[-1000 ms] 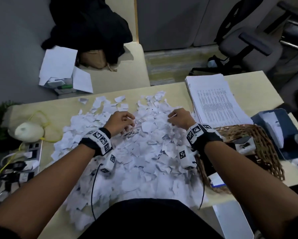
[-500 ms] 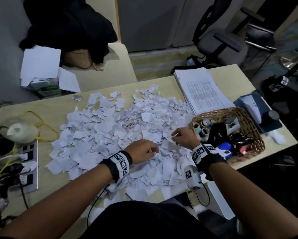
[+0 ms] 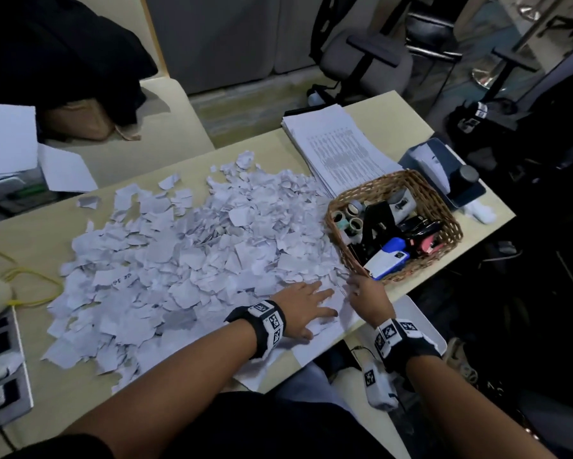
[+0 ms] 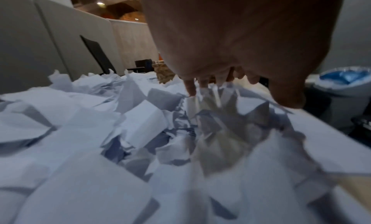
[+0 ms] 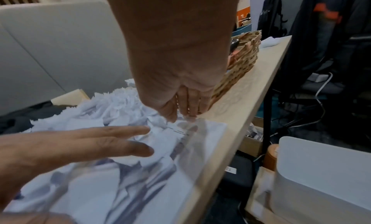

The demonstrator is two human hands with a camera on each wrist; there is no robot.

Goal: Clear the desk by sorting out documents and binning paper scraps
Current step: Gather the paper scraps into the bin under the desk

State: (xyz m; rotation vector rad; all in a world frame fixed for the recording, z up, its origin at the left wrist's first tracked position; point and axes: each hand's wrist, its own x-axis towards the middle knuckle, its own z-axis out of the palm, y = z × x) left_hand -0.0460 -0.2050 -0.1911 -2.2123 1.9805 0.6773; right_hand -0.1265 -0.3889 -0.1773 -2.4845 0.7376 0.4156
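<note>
- At the far left of the desk (image 3: 63,385) lie a power strip (image 3: 3,369) and a looping yellow cable (image 3: 30,286), both clear of the work.
- The heap of torn paper scraps (image 3: 192,260) covers the middle of the desk, from the far edge to the near one; almost none of it looks binned yet, so I judge the task to be at an early stage.
- The left hand (image 3: 303,309) lies flat, fingers straight and spread, palm down on the scraps at the near right corner of the heap; it holds nothing.
- Under that hand a whole white sheet (image 5: 202,148) shows at the desk edge, with scraps on top of it.
- The right hand (image 3: 368,294) sits just beside the left, fingers extended and tips down on the far corner of that sheet; whether it pinches the paper I cannot tell.
- The step in hand appears to be sweeping scraps toward the near right edge, perhaps using the sheet as a carrier.
- Just beyond the right hand stands a wicker basket (image 3: 444,213) of stationery, and behind it a stack of printed documents (image 3: 338,147).
- Below the desk edge on the right waits a white bin (image 5: 321,171); the next move calls for bringing the scraps over the edge into it without scattering them or knocking the basket.
</note>
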